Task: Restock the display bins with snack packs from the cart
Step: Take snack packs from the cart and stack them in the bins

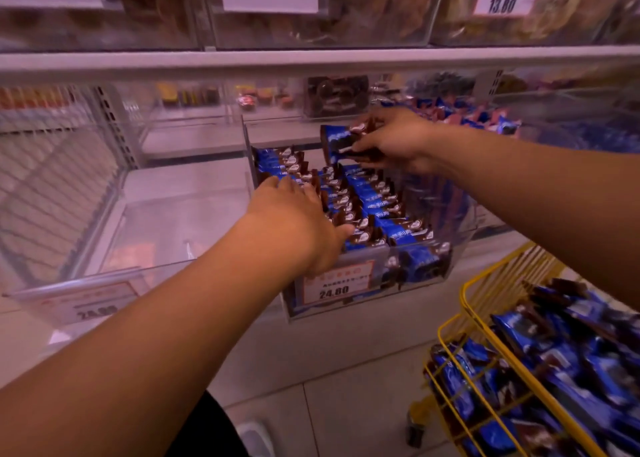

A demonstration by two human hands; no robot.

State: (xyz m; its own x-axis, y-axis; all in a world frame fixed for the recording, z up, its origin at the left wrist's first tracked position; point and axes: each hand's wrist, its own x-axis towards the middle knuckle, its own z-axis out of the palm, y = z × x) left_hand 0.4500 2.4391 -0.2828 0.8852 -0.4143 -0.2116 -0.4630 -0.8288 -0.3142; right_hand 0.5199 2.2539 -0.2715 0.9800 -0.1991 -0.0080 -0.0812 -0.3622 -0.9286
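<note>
Right hand [391, 141]: fingers curled round blue snack packs [341, 137], frame centre.
Left hand [294, 221]: fingers straight, pressing packs in clear bin [346, 304].
Cart [485, 321]: lower right.

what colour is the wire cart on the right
Yellow; the cart shows in the head view, loaded with blue snack packs.

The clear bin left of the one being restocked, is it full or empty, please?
Empty, as far as visible: through the left clear bin's transparent walls only its bare floor shows, while the neighbouring bin holds rows of blue packs.
</note>
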